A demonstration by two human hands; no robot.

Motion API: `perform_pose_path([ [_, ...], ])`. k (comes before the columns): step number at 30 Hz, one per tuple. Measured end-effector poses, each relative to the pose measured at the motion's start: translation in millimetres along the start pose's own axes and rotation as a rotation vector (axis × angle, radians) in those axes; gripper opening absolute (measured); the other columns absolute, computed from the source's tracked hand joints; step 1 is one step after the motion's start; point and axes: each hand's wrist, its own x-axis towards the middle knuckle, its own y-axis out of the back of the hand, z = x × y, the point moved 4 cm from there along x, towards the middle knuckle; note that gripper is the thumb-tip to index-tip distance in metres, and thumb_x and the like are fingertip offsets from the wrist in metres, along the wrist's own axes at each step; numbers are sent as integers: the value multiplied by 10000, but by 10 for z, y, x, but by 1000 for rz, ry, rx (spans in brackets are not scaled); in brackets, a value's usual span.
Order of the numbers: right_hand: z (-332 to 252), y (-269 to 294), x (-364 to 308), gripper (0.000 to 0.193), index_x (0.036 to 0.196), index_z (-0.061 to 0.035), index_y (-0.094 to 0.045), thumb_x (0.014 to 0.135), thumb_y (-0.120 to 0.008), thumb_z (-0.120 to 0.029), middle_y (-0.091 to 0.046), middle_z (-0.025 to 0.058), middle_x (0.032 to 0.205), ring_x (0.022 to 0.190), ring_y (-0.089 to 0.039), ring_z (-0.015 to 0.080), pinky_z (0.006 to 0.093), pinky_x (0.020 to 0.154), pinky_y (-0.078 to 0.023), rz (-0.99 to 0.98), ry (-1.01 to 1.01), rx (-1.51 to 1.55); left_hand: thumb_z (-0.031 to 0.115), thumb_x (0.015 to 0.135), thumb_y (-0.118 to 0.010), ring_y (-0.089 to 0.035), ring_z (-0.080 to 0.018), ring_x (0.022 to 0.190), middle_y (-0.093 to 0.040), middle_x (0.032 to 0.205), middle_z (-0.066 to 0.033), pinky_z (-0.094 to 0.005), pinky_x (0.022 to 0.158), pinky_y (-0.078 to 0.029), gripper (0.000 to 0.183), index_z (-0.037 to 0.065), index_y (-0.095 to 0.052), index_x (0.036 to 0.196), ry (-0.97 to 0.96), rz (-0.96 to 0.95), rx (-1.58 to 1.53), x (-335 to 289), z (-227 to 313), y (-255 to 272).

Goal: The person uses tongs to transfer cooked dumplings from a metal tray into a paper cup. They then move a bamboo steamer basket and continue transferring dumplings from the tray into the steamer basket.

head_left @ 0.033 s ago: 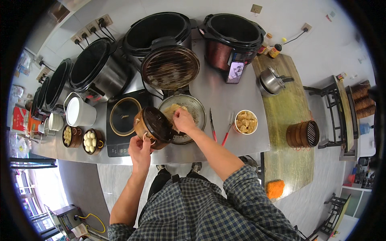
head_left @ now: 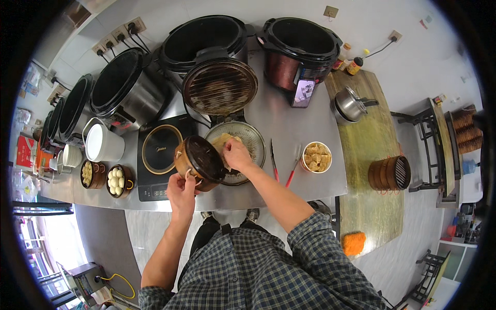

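Note:
My left hand [head_left: 182,195] is closed on the near side of a small dark bamboo steamer basket [head_left: 205,157], by a pale ring-shaped handle. The basket tilts toward the right, its dark inside showing. Beside it, my right hand [head_left: 237,156] has its fingers pinched together at pale yellowish food [head_left: 222,140] on the lower plate of a round electric griddle [head_left: 258,150]. My fingers partly hide that food, so its exact kind cannot be told. The griddle's ridged brown upper plate [head_left: 220,89] stands raised behind.
An induction cooker [head_left: 160,150] lies left of the basket, beyond it two filled steamer baskets [head_left: 118,182] and a white bucket [head_left: 105,144]. Right of the griddle are red-handled tongs [head_left: 293,173], another red-handled tool [head_left: 275,168] and a paper tub of food [head_left: 316,157]. Large pots [head_left: 204,39] line the back.

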Motion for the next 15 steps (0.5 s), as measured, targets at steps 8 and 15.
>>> perform_pose_path([
  [8,-78,62,12,230,1059,-19,-634,967,-635,-230,-685,225,1117,1070,-661,407,466,935,-523,-43,-32,-9,151,1016,-673,-642,-98,684,-697,869,-84,-252,572,-551,240,-67,-596,1080,74,3,47,98,-50,-89],
  [15,-98,57,31,223,1046,-14,-594,983,-602,-228,-690,256,1031,1022,-658,446,498,895,-526,-18,29,38,138,1016,-675,-647,-96,704,-685,873,-77,-252,575,-554,225,-60,-590,1084,-25,-26,-15,40,37,-63],
])
